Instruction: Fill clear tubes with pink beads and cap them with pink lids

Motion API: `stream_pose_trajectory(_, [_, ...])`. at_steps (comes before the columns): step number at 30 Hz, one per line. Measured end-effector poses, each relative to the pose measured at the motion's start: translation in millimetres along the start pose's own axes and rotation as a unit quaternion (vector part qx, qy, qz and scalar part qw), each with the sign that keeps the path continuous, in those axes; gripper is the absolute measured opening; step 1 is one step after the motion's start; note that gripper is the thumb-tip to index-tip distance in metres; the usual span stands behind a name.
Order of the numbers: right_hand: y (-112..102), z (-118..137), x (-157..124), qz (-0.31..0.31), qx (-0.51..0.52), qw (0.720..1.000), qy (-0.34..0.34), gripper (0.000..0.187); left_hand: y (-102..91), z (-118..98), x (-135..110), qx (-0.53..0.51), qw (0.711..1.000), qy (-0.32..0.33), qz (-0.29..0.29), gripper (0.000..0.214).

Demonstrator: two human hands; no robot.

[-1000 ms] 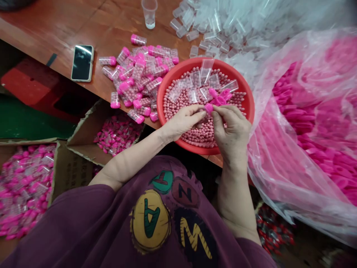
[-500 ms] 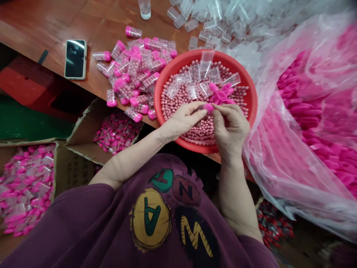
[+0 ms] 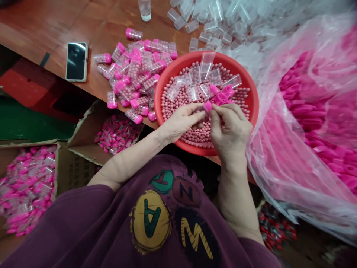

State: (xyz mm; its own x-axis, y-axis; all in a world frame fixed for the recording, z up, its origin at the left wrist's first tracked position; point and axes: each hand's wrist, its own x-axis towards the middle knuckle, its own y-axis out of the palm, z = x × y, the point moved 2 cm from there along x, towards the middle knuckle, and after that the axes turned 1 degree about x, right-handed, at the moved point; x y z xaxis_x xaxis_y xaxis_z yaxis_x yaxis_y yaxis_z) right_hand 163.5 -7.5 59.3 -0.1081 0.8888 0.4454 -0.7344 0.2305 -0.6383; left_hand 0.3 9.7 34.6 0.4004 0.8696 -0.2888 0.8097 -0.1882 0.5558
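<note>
Over a red basin point(image 3: 159, 93) of pink beads point(image 3: 200, 136), my left hand point(image 3: 185, 121) pinches a small clear bottle, mostly covered by my fingers. A pink cap point(image 3: 207, 107) sits at the bottle's right end. My right hand point(image 3: 231, 128) grips this cap between thumb and fingers. Just beyond my fingertips lie several loose pink caps point(image 3: 221, 96) on the beads. Empty clear tubes point(image 3: 193, 93) rest across the beads toward the basin's far side. Whether beads are inside the held bottle is hidden.
Filled, pink-capped bottles point(image 3: 136, 70) are heaped left of the basin, near a phone point(image 3: 76, 61). Clear tubes point(image 3: 212, 26) pile up at the back. A plastic bag point(image 3: 281, 163) of pink parts stands right. Cardboard boxes point(image 3: 74, 171) of bottles sit lower left. A cup point(image 3: 145, 10) stands behind.
The pink cap shows a little more between my fingertips, and my right hand has shifted slightly. Both hands keep their grip; the whole view has moved very slightly.
</note>
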Motion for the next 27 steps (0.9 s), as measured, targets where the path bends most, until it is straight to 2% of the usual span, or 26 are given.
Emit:
stream_pose_trajectory(5, [-7.8, 0.9, 3.5, 0.055, -0.005, 0.998, -0.038, 0.022, 3.3, -3.2, -2.1, 0.015, 0.999, 0.01, -0.032, 0.025])
stream_pose_trajectory(9, [-14.5, 0.1, 4.9, 0.086, 0.021, 0.994, -0.06, 0.037, 3.7, -6.4, -3.2, 0.005, 0.999, 0.027, -0.046, 0.022])
stream_pose_trajectory(11, [-14.6, -6.1, 4.8, 0.062, 0.072, 0.994, -0.058, 0.041, 2.7, -7.6, -2.7, -0.001, 0.998, 0.038, -0.047, 0.023])
stream_pose_trajectory(14, [-10.2, -20.7, 2.5, -0.018, 0.174, 0.984, -0.025, 0.047, 0.9, -7.4, -1.5, 0.012, 0.998, 0.055, -0.038, 0.027])
stream_pose_trajectory(16, [-6.4, -26.1, -0.6, -0.031, 0.183, 0.983, 0.009, 0.047, 0.0, -6.1, -1.0, 0.025, 0.997, 0.069, -0.033, 0.031])
stream_pose_trajectory(19, [-3.3, -19.3, -6.9, 0.027, 0.086, 0.996, 0.01, 0.036, 0.0, -3.7, -0.7, 0.029, 0.995, 0.095, -0.024, 0.036])
stream_pose_trajectory(22, [2.5, -7.4, -14.1, 0.074, -0.032, 0.996, -0.035, 0.058, 1.1, -0.7, -0.4, 0.041, 0.995, 0.087, -0.027, 0.035])
stream_pose_trajectory(24, [11.3, -5.1, -17.4, 0.064, -0.095, 0.993, -0.036, 0.073, 1.7, 1.5, 0.3, 0.058, 0.995, 0.067, -0.045, 0.029])
stream_pose_trajectory(27, [28.2, -8.5, -18.3, 0.034, -0.138, 0.99, -0.02, 0.067, 3.0, 3.6, 2.2, 0.077, 0.993, 0.061, -0.07, 0.022])
